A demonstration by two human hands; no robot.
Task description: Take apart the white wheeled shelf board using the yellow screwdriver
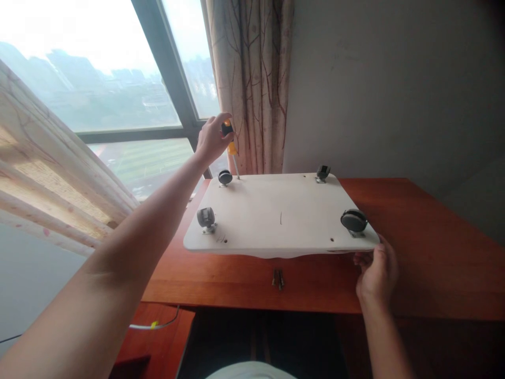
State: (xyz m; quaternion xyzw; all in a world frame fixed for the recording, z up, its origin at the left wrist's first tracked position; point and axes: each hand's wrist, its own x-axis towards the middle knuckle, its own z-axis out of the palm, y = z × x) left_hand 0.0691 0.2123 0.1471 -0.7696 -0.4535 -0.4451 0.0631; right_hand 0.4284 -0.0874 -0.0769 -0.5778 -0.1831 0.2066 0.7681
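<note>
My left hand (214, 138) has its fingers closed around the handle of the yellow-and-black screwdriver (232, 148), high up near its butt end. The thin shaft runs down to the far left part of the white board (272, 210), just beside the far left caster (225, 177). From here I can't make out the screw head or hole under the tip, nor which way I am turning.

My right hand (377, 273) grips the near right corner of the board, thumb on the edge and fingers curled below it. The board lies on the reddish-brown worktop (418, 226), with four casters pointing up, one near each corner.

To do this well, I think the shaft should line up with the screw; it leans a little now, its handle to the left of the tip, and a slanted bit could slip out and scrape the white face. Steady downward pressure, with short turns of the wrist, seems best, since my arm is stretched far. The caster stands close, so my knuckles need room. My right hand's firm hold should stop the board twisting. The few loose screws (278, 279) on the worktop, near the front edge, want care against knocking.
</note>
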